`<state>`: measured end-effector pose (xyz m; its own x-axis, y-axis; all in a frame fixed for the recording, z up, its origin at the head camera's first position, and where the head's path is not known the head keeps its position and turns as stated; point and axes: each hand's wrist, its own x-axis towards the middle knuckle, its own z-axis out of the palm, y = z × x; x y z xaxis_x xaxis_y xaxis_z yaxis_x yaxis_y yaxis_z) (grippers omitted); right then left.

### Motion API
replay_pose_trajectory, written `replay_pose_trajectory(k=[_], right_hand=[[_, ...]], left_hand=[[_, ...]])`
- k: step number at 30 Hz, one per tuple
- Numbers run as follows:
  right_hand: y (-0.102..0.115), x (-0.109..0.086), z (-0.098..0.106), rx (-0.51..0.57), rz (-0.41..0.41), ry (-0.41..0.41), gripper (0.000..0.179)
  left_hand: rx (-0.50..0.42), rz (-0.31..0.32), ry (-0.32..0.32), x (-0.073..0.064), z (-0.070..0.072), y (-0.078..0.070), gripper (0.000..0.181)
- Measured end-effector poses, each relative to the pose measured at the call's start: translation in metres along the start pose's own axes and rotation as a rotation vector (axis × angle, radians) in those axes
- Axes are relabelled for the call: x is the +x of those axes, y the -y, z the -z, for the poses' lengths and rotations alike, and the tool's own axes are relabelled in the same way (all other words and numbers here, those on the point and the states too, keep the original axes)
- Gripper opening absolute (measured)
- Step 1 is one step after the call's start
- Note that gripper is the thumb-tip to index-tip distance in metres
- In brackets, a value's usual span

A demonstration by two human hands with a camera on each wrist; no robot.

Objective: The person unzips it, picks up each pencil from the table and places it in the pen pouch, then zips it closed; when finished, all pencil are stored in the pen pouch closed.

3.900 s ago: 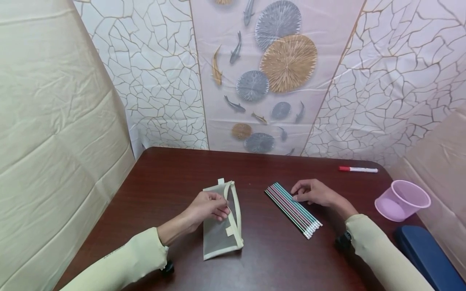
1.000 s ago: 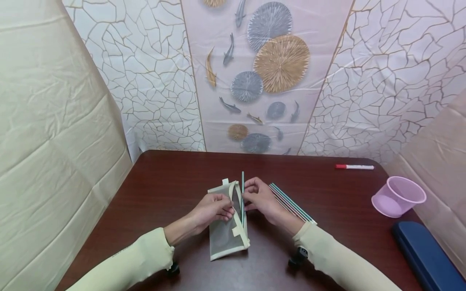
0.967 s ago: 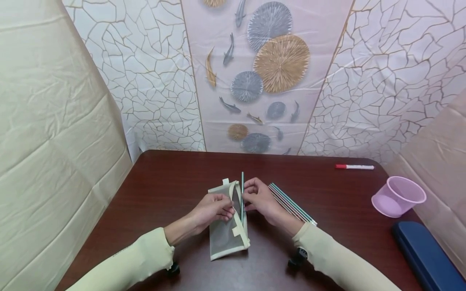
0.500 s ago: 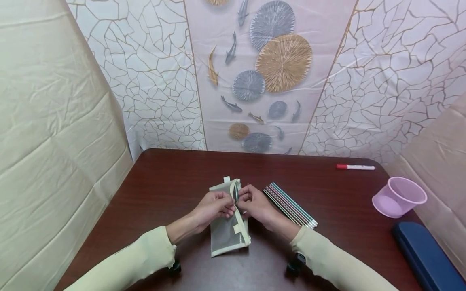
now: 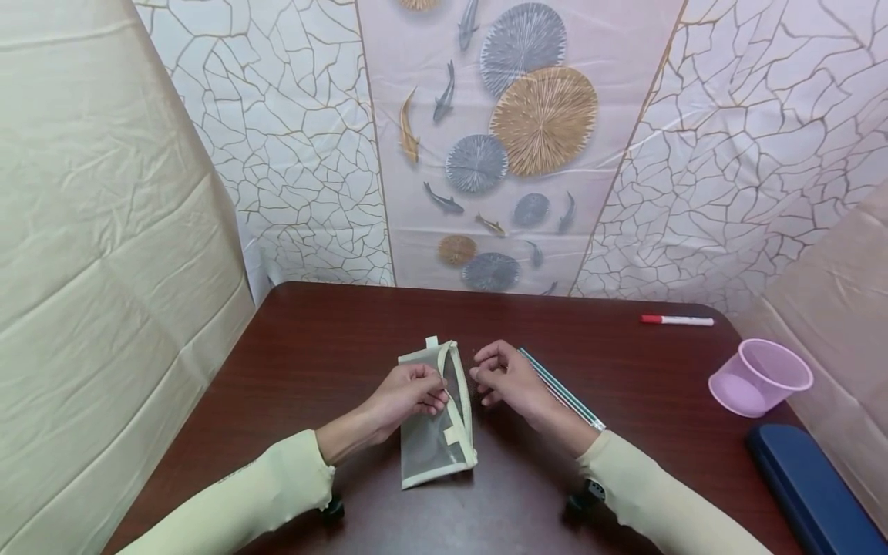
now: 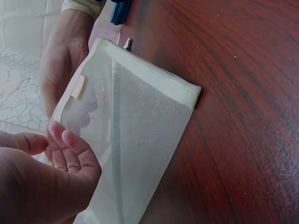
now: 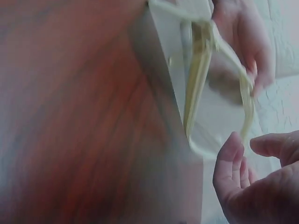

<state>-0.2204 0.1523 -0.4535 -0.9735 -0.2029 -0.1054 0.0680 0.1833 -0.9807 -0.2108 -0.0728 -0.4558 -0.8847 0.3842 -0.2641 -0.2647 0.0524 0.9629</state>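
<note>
A cream-edged mesh pencil pouch (image 5: pixel 425 459) lies on the dark table, its zipped mouth spread toward the right. My left hand (image 5: pixel 409 393) pinches the near lip of that mouth. Through the mesh in the left wrist view, a teal pencil (image 6: pixel 115 135) shows lying lengthwise inside. My right hand (image 5: pixel 513 385) hovers just right of the pouch with loosely bent fingers and holds nothing; the right wrist view shows a gap between thumb and fingertips. A row of striped pencils (image 5: pixel 565 395) lies right of that hand, partly hidden by the hand and forearm.
A red-capped marker (image 5: pixel 676 320) lies near the back right corner of the table (image 5: pixel 333 324). At the right edge a pink cup (image 5: pixel 745 385) leans on its side, and a navy case (image 5: pixel 808 478) lies closer to me.
The right hand brought a teal pencil from the row to the pouch, slid it into the mouth and let go, then drew back to the right. The left hand kept its grip on the lip.
</note>
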Motion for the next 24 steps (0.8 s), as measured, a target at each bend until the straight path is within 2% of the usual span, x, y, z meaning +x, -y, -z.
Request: replay_pose_trajectory(k=[3, 8, 11, 19, 24], right_hand=[[-0.001, 0.000, 0.017, -0.034, 0.027, -0.047, 0.032], [-0.005, 0.003, 0.050, -0.174, 0.082, -0.118, 0.027], [-0.008, 0.005, 0.069, -0.244, 0.081, -0.140, 0.027], [-0.024, 0.010, 0.111, -0.275, 0.008, -0.125, 0.032], [-0.034, 0.014, 0.130, -0.317, -0.050, -0.062, 0.036]], left_hand=[[0.001, -0.009, 0.002, 0.000, 0.001, 0.000, 0.014], [0.001, -0.014, 0.001, -0.001, 0.002, 0.001, 0.012], [0.003, -0.020, 0.000, -0.002, 0.002, 0.000, 0.012], [0.007, -0.018, 0.001, -0.002, 0.003, 0.001, 0.016], [0.012, -0.014, 0.003, -0.004, 0.003, 0.000, 0.017]])
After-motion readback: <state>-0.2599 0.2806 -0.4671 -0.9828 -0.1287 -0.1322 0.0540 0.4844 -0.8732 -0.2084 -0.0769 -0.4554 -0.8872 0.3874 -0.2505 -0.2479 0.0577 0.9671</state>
